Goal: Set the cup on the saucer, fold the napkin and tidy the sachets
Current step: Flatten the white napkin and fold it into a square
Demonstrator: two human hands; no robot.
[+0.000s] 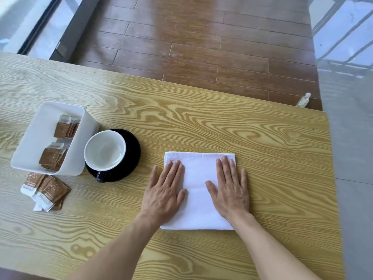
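While hands flat on napkin [198,190], bin [30,150] holds sachets [58,142].

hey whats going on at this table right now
A person is pressing both hands flat on a white napkin on the wooden table, left hand on its left side, right hand on its right. The cup already sits on the black saucer. Some sachets stand in the white box, but a loose pile of sachets lies on the table in front of it.
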